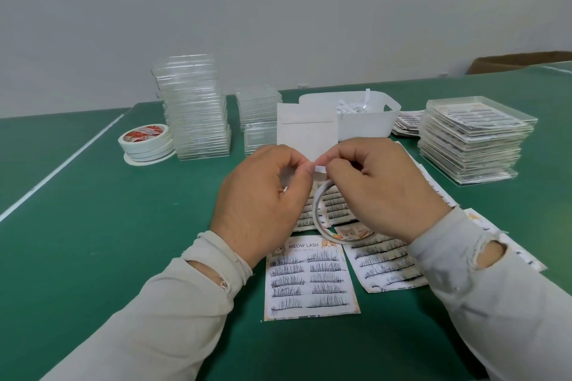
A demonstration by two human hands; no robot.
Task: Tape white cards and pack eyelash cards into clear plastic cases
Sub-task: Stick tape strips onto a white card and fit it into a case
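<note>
Seen from the head camera, the left hand (263, 195) and right hand (380, 185) meet above the green table mat (108, 257), both pinching a short white strip of tape (320, 168) between thumb and fingertips. A thin, nearly used-up ring of white tape (318, 216) hangs just below the strip, over the printed eyelash cards (311, 280) lying near the person. Behind the strip stands a blank white card (305, 136), with a white plastic bin (365, 124) to its right. Left of the card rise stacked clear plastic cases (198, 108); far right sit filled cases (473, 139). Spare tape rolls (145, 141) lie left of the clear stack.
</note>
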